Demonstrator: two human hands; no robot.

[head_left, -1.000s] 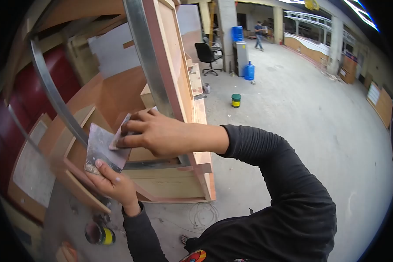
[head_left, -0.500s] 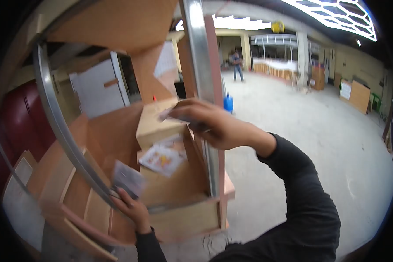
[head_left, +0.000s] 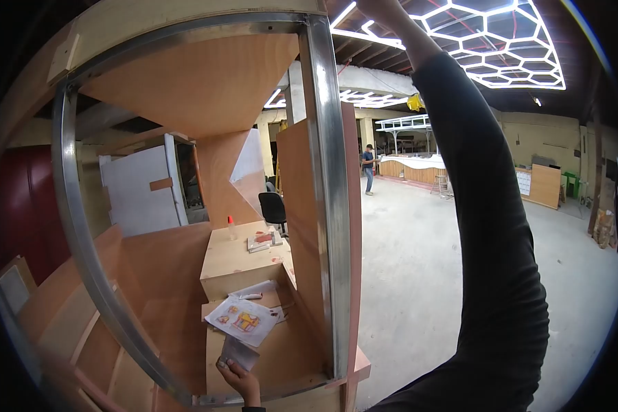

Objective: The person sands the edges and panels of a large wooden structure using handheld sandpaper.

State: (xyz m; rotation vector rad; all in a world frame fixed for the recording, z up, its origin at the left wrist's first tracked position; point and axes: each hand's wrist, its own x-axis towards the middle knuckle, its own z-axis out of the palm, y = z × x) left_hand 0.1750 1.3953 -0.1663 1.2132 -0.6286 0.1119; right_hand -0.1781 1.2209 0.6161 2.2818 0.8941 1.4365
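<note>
**Q:** State what stands at the far left.

**A:** A dark red panel (head_left: pixel 14 206). Just beside it, a curved metal strip (head_left: pixel 75 254) edges the plywood unit (head_left: pixel 185 82) and runs from its top down to its base. Through the opening I see a white panel (head_left: pixel 141 192) well behind.

**Q:** Position and state of your left hand?

**A:** My left hand (head_left: pixel 240 381) is at the bottom edge of view, low inside the unit. Its fingers are curled around the lower end of a grey sheet (head_left: pixel 239 353), which stands roughly upright. Touching the sheet's upper edge lies a paper with coloured drawings (head_left: pixel 242 319). Its writing is too small to read.

**Q:** What lies behind the paper?

**A:** A wooden box (head_left: pixel 237 264). On its top stand a small red-capped bottle (head_left: pixel 231 226) and a flat printed item (head_left: pixel 264 240) whose label is not legible. A black chair (head_left: pixel 275 206) stands further back.

**Q:** What obstructs the view to the right?

**A:** A vertical metal strip (head_left: pixel 329 206) on the unit's side panel separates the interior from the open floor. Past it, another person (head_left: pixel 369 168) stands far off.

**Q:** And your right hand?

**A:** My black sleeve (head_left: pixel 487 240) rises steeply. My right hand (head_left: pixel 381 8) is cut by the top edge, so I cannot tell how far it is open or whether it holds anything. Hexagonal ceiling lights (head_left: pixel 501 41) are behind it, and wooden boards (head_left: pixel 546 185) stand against the far right wall.
</note>
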